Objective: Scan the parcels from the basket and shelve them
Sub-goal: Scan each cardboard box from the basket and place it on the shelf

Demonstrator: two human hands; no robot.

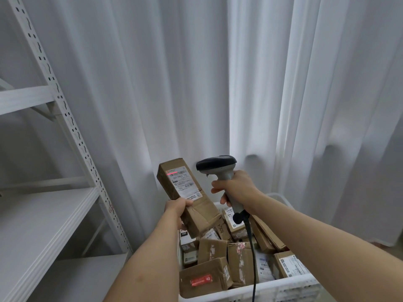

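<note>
**Parcel under scan above basket**

White shelf unit (46,216) stands left. Basket (283,289) below holds cardboard parcels. Left hand (176,209) grasps a long parcel (185,192), raised over the basket; red scan line on its label. Right hand (236,188) grasps the scanner (220,168).

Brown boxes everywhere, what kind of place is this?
Probably a parcel sorting or storage room. A white plastic basket is full of brown cardboard parcels with labels, a hand holds a grey handheld barcode scanner to one long brown cardboard parcel, and white metal shelving stands beside.
</note>
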